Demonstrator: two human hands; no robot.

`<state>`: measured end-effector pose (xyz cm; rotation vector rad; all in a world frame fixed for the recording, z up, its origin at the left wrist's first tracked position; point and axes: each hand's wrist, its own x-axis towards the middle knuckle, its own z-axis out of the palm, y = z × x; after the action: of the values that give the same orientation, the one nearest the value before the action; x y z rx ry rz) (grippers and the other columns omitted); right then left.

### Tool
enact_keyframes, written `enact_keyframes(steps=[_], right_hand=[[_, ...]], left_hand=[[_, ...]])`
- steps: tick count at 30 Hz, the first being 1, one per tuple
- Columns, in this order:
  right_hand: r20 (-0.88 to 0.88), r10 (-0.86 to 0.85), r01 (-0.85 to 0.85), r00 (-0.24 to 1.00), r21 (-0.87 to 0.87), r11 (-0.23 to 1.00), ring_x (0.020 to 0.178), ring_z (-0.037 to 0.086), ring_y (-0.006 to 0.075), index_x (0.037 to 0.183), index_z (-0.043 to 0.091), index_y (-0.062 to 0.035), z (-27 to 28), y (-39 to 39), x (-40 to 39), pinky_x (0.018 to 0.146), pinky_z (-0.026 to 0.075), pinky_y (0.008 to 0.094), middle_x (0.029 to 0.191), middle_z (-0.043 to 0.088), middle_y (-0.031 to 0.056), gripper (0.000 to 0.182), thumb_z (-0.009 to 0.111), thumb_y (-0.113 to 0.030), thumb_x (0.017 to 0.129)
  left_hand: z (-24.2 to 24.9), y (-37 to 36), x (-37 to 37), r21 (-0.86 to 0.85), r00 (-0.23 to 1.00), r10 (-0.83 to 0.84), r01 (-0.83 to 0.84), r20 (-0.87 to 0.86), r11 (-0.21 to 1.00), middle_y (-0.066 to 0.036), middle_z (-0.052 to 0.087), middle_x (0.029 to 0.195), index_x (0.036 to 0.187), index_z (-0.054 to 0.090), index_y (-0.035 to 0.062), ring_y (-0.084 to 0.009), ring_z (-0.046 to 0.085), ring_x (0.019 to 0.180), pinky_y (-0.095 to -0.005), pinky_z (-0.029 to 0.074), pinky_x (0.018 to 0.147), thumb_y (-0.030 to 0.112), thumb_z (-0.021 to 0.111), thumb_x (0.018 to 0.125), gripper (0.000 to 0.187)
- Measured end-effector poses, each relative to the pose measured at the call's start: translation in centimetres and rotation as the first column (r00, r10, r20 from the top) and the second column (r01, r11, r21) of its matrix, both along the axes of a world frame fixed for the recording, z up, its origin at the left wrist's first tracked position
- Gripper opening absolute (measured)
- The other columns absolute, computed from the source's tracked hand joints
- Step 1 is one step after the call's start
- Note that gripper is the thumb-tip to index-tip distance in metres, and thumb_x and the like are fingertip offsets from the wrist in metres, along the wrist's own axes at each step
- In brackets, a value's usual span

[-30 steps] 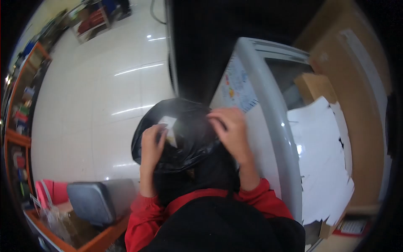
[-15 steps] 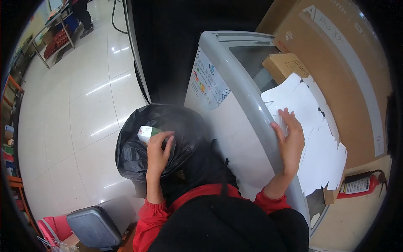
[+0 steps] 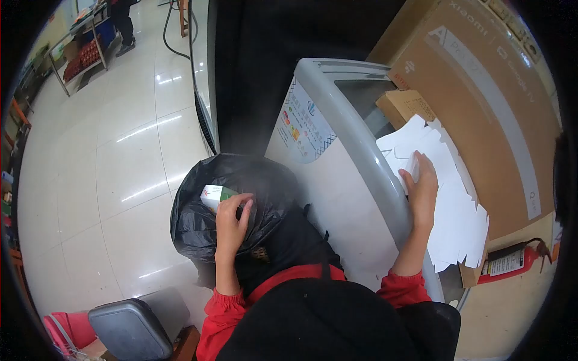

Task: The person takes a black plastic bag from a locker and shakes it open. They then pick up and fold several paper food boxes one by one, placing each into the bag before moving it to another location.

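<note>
My left hand (image 3: 232,224) is over the open black plastic bag (image 3: 192,225), fingers curled toward the thumb; what they hold, if anything, is too unclear to tell. Beside its fingertips a white and green box (image 3: 212,194) lies in the bag. My right hand (image 3: 423,191) is at the left edge of a jagged-edged white sheet (image 3: 453,210), thumb and fingers bent around something small and pale that I cannot make out. The sheet lies on top of a grey-white chest freezer (image 3: 346,198), with a few thin lines near its upper left part.
A small cardboard box (image 3: 406,107) and a large carton (image 3: 481,120) stand behind the sheet. A red fire extinguisher (image 3: 512,265) is at the right. Lower left is a grey-lidded bin (image 3: 129,328). A person (image 3: 122,24) stands beside a metal table far off at upper left.
The view has shifted slightly. My right hand has moved up along the sheet, its fingers now closer together. My left hand remains over the bag beside the box.
</note>
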<state>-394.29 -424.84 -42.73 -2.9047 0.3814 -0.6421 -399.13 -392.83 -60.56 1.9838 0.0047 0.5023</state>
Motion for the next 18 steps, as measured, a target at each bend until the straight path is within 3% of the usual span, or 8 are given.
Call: enact_keyframes(steps=[2, 6, 9, 12, 15, 18], right_hand=[[0.049, 0.033, -0.026, 0.998, -0.126, 0.992, 0.124, 0.036, 0.0328, 0.125, 0.046, -0.0021, -0.5, -0.6, -0.6, 0.102, 0.031, 0.0387, 0.134, 0.039, 0.0193, 0.065, 0.073, -0.022, 0.07], [-0.033, 0.004, -0.006, 0.999, -0.081, 0.997, 0.124, 0.035, 0.0345, 0.126, 0.046, -0.0033, 0.2, -1.3, -1.9, 0.103, 0.03, 0.0398, 0.134, 0.038, 0.0198, 0.063, 0.071, -0.026, 0.073], [0.058, 0.115, -0.089, 0.992, -0.338, 0.937, 0.107, 0.052, 0.0337, 0.117, 0.054, -0.001, -0.6, -2.0, -2.1, 0.092, 0.041, 0.0378, 0.115, 0.054, 0.0229, 0.045, 0.064, -0.024, 0.08], [-0.071, 0.069, -0.06, 0.995, 0.118, 0.991, 0.078, 0.062, 0.031, 0.103, 0.061, 0.0019, 2.8, -1.3, -2.8, 0.073, 0.047, 0.0352, 0.086, 0.062, 0.0235, 0.028, 0.057, -0.019, 0.085], [0.198, 0.098, -0.07, 0.975, -0.144, 0.987, 0.057, 0.058, 0.0296, 0.092, 0.062, 0.0044, 3.4, -1.7, -3.0, 0.06, 0.045, 0.0338, 0.069, 0.059, 0.0229, 0.022, 0.054, -0.015, 0.087], [0.445, 0.059, -0.037, 0.894, -0.059, 0.998, 0.063, 0.059, 0.0194, 0.091, 0.062, 0.0038, 5.0, -2.8, -3.3, 0.062, 0.046, 0.031, 0.071, 0.062, 0.0151, 0.02, 0.054, -0.014, 0.088]], left_hand=[[-0.2, 0.3, -0.3, -0.004, 1.0, 0.012, -0.012, 0.006, 1.0, -0.012, 0.063, 0.088, 0.09, 0.062, 0.0029, -0.0304, 0.057, 0.084, -0.0358, 0.041, 0.079, 0.009, 0.058, 0.081, 0.012], [-0.9, 1.0, -0.4, -0.044, 0.999, 0.034, -0.035, -0.013, 0.998, -0.012, 0.063, 0.086, 0.091, 0.062, 0.0027, -0.0294, 0.057, 0.083, -0.0357, 0.041, 0.077, 0.009, 0.058, 0.081, 0.012], [-1.0, 1.2, -0.3, -0.043, 0.999, 0.043, -0.044, -0.013, 0.998, -0.012, 0.063, 0.083, 0.091, 0.062, 0.0014, -0.026, 0.059, 0.078, -0.0331, 0.043, 0.073, 0.009, 0.058, 0.081, 0.013], [-1.1, 1.1, -0.2, -0.016, 0.998, 0.051, -0.051, 0.039, 0.999, -0.013, 0.064, 0.08, 0.091, 0.062, -0.001, -0.0213, 0.061, 0.072, -0.0287, 0.045, 0.067, 0.007, 0.059, 0.081, 0.013], [-1.2, 1.1, -0.3, -0.017, 0.997, 0.05, -0.049, 0.06, 0.999, -0.013, 0.064, 0.08, 0.092, 0.062, -0.0008, -0.0214, 0.062, 0.073, -0.0287, 0.045, 0.068, 0.007, 0.059, 0.081, 0.013], [-0.9, 0.9, -0.2, -0.042, 0.998, 0.044, -0.042, 0.042, 0.998, -0.012, 0.064, 0.081, 0.091, 0.062, 0.0004, -0.0239, 0.061, 0.075, -0.0309, 0.044, 0.071, 0.007, 0.059, 0.081, 0.012]])
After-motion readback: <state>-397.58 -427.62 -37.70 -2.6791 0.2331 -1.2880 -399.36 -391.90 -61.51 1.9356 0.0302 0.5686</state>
